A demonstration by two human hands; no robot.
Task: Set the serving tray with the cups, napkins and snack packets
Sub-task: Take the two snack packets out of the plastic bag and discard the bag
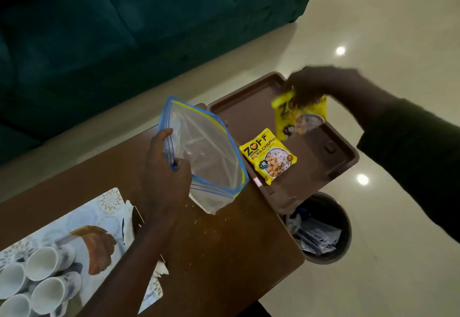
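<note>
A brown serving tray [251,120] lies at the right end of the wooden table, overhanging its edge. One yellow snack packet [268,157] lies flat on the tray. My right hand [316,85] holds a second yellow snack packet [298,117] by its top, just above the tray's far side. My left hand [164,169] grips an open clear zip bag [206,152] with blue edges, held over the table left of the tray. Several white cups [42,277] lie on a patterned mat at the lower left. White napkins [127,219] sit beside the mat, partly hidden by my left arm.
The wooden table [224,247] has crumbs on it. A dark round bin [328,229] with waste paper stands on the floor under the tray's near corner. A dark green sofa [124,18] runs along the far side. Glossy tiled floor lies to the right.
</note>
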